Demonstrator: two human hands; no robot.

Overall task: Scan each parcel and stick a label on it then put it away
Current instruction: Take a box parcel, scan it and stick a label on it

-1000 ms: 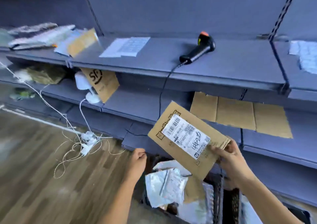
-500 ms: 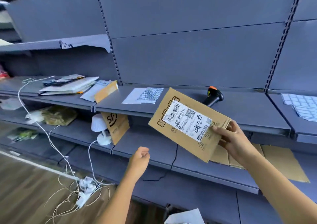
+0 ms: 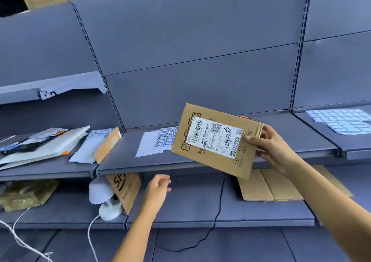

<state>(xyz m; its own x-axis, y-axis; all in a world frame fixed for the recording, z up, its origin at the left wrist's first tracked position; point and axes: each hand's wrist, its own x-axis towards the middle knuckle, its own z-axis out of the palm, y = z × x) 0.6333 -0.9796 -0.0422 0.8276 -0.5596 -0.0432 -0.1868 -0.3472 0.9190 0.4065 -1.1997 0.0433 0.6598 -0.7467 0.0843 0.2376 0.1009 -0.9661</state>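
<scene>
— Where is the parcel, and what holds it?

— Your right grip pinches the parcel by its right short edge, label towards you, in the air before the middle shelf; its long axis runs leftward from that grip, rising slightly.

— And the other?

— Your left grip hangs loosely curled, holding nothing, below and left of the parcel; the scanner lies behind it, only an orange tip showing; half a second ago its whole head showed, and your left fingers were balled tighter; the free left looks best placed to fetch it.
</scene>
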